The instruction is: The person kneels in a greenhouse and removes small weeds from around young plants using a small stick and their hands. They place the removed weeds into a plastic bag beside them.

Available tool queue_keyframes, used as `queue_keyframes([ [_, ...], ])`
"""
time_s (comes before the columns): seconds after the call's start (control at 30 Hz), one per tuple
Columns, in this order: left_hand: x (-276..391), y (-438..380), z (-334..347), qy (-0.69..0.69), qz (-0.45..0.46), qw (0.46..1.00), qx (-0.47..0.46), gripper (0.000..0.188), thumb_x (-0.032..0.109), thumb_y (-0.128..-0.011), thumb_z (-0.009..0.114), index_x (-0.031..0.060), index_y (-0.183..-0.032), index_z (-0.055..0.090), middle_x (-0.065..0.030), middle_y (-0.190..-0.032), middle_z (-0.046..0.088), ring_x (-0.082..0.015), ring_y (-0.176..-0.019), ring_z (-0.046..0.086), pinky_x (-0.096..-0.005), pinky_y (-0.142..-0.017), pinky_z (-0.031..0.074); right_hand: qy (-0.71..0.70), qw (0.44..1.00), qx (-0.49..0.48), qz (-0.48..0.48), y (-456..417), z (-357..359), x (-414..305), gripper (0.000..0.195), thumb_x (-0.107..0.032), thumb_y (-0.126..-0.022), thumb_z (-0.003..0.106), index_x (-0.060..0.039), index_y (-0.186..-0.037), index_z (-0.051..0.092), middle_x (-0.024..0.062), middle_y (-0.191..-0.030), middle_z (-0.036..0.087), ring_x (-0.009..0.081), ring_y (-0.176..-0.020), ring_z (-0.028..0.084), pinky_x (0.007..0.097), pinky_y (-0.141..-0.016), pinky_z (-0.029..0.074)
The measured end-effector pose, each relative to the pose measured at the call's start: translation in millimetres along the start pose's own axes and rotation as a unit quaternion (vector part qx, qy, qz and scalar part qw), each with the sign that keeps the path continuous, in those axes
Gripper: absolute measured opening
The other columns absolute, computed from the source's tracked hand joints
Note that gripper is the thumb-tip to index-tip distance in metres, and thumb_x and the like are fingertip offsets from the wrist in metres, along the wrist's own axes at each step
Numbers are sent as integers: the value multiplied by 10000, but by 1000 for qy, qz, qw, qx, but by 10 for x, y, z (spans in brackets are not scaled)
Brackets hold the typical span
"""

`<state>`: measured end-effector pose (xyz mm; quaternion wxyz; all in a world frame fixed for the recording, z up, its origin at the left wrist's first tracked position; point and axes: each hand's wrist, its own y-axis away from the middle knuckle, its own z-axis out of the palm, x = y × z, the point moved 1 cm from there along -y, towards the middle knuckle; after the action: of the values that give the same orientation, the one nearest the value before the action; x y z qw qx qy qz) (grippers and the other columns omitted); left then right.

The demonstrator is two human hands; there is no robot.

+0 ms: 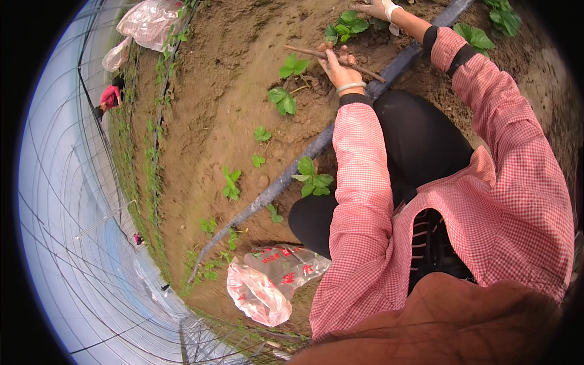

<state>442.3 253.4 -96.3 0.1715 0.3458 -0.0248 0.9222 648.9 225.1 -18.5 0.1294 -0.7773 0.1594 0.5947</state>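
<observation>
My left hand (340, 70), with a pale bangle (351, 86) at its wrist, holds a thin brown stick (303, 50) across its fingers, above the soil. My right hand (378, 10) wears a whitish glove or wrap and is partly cut off by the top edge. It is nearest to a leafy strawberry plant (347, 26), its fingers pointing left; whether it grips anything is unclear. Left of my left hand, another young strawberry plant (292, 66) has broad toothed leaves. A dark flat irrigation hose (292, 175) runs diagonally beneath my left forearm.
Several small plants (231, 182) stand along the hose. An open clear plastic bag with red printing (278, 278) lies beside my knee (312, 223). Another plastic bag (150, 25) is at upper left. A person in pink (110, 96) bends over farther rows under the greenhouse film (59, 182).
</observation>
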Motion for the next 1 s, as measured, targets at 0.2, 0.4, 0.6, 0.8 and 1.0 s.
queue_keyframes([
  [0.2, -122, -67, 32, -18, -14, 999, 26, 171, 52, -942, 545, 82, -1099, 485, -93, -1020, 610, -177, -727, 601, -268, -453, 471, 87, 973, 38, -212, -451, -218, 700, 240, -181, -783, 659, -52, -985, 654, 106, -878, 668, 174, -798, 614, 327, -746, 510],
  [0.4, -65, -68, 137, -137, -68, 987, 45, 305, 2, -912, 560, -23, -1211, 504, -169, -1146, 588, -206, -759, 662, -245, -421, 472, 226, 949, -4, -219, -455, -140, 590, 316, -203, -786, 663, -37, -1055, 659, 169, -1006, 672, 280, -926, 646, 370, -829, 497],
  [0.6, -116, -87, 218, -164, -52, 984, 48, 519, -38, -906, 531, -37, -1395, 359, -207, -1358, 448, -219, -881, 675, -256, -430, 450, 259, 938, -54, -223, -817, 150, 458, 314, -268, -803, 675, -74, -1051, 674, 160, -962, 686, 302, -851, 652, 386, -766, 512],
  [0.8, -1, -40, 130, -170, -50, 983, 52, 544, -51, -915, 492, -7, -1430, 323, -183, -1445, 374, -217, -930, 665, -260, -465, 425, 232, 921, -302, -80, -1121, 569, 190, 356, -186, -726, 742, -100, -1066, 681, 66, -978, 715, 215, -831, 655, 380, -717, 526],
  [1.0, -178, -72, 210, -139, -56, 989, 18, 551, -36, -916, 506, 4, -1430, 312, -177, -1274, 516, -207, -914, 666, -274, -450, 403, 275, 850, -445, -69, -1325, 343, 637, 446, -177, -720, 766, -154, -1153, 659, -14, -994, 688, 144, -821, 606, 312, -696, 511],
])
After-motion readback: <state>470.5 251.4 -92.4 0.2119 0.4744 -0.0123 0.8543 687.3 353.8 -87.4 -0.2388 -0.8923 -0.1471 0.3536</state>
